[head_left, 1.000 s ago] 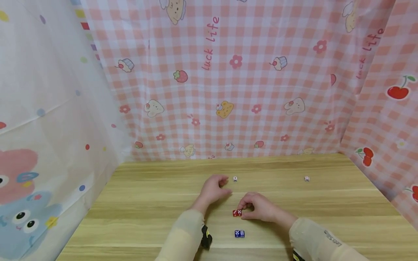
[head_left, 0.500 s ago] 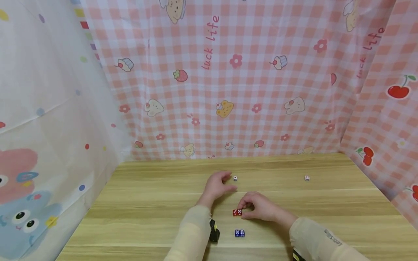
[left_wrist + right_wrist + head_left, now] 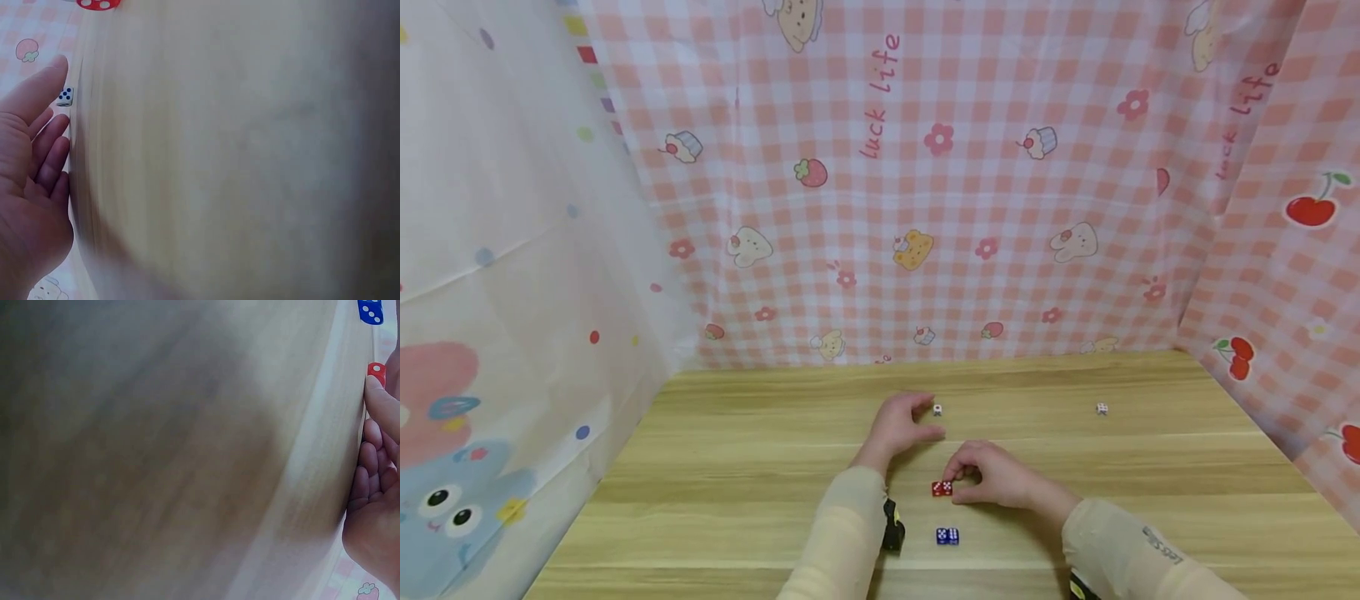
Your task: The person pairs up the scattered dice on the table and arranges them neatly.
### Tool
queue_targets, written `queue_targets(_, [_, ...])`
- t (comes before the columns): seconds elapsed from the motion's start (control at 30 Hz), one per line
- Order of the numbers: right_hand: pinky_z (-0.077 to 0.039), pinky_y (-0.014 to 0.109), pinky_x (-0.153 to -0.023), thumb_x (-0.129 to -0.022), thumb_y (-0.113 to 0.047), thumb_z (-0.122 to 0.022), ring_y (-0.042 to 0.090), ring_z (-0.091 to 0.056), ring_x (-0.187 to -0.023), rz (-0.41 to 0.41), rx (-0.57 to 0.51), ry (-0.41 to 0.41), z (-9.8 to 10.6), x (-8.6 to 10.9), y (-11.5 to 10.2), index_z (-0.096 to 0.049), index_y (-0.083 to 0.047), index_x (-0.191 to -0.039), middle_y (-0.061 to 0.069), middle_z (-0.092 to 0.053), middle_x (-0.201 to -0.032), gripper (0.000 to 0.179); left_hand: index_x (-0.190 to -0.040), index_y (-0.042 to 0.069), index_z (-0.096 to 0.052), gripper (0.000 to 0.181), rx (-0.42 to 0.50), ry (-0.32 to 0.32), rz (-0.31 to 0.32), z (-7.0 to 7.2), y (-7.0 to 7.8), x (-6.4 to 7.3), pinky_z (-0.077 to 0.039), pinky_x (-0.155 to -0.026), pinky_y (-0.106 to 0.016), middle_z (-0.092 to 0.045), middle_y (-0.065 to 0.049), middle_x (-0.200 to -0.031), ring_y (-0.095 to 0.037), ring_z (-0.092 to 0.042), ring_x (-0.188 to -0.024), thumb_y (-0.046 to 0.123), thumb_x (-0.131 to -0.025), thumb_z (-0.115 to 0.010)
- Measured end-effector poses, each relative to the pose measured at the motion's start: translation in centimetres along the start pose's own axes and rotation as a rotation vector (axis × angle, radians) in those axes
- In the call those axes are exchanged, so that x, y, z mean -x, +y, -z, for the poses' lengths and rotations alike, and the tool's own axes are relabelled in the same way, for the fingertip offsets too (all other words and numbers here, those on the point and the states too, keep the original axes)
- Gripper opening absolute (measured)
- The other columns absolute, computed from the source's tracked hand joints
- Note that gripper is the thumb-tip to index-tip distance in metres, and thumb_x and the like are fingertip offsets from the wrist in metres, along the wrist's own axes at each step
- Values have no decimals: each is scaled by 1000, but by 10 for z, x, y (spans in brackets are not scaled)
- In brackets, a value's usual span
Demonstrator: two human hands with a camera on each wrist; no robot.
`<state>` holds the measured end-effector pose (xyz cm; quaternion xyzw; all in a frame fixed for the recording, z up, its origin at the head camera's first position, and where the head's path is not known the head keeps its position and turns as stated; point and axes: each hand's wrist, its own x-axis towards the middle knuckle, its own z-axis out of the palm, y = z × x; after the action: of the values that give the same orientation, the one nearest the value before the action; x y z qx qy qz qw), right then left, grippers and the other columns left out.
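Two red dice sit side by side on the wooden table: a left red die (image 3: 937, 489) and a right red die (image 3: 947, 488). My right hand (image 3: 1000, 477) pinches the right one between thumb and fingers; in the right wrist view the thumb tip lies against a red die (image 3: 377, 370). Farther back, my left hand (image 3: 898, 427) reaches beside a white die (image 3: 937, 410), its thumb and fingers spread around the die's left side. That white die (image 3: 65, 97) shows beyond the thumb in the left wrist view, with a gap between thumb and fingers.
Two blue dice (image 3: 947, 537) stand together nearer the front of the wooden table (image 3: 722, 483). Another white die (image 3: 1102, 409) lies at the back right. A pink checked cloth (image 3: 970, 200) hangs behind the table, with more printed cloth at both sides.
My left hand has moved a little right and back, bringing its fingers up to the white die. The right hand stays at the red dice, which have not moved.
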<state>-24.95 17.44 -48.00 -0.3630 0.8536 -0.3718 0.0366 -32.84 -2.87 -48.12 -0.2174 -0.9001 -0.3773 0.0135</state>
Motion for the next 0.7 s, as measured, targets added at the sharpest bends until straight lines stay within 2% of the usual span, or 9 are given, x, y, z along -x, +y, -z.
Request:
queue_targets(0.17, [-45, 28, -79, -80, -17, -83, 8, -54, -86, -16, 3, -6, 0, 0, 0, -71, -14, -93, -8, -63, -91, 18, -124, 5, -67, 47, -3, 43, 2, -2, 3, 0, -43, -102, -41, -66, -10, -124, -27, -59, -115, 21, -82, -82])
queue_targets(0.43, [-45, 28, -80, -79, -18, -83, 8, -55, -86, -1, 14, 0, 0, 0, 1, -71, -14, -92, -9, -63, -91, 18, -115, 9, -73, 34, 6, 91, 51, -7, 5, -2, -43, -102, -42, -69, -8, -118, -26, -60, -113, 16, -83, -80])
queue_targets(0.7, [-46, 28, -79, -80, -19, -83, 7, -54, -85, 16, 20, 5, -1, 0, 4, -71, -14, -93, -9, -62, -90, 18, -107, 10, -76, 24, -57, 166, 67, -13, 10, -3, -45, -97, -40, -72, -6, -108, -26, -63, -106, 15, -84, -79])
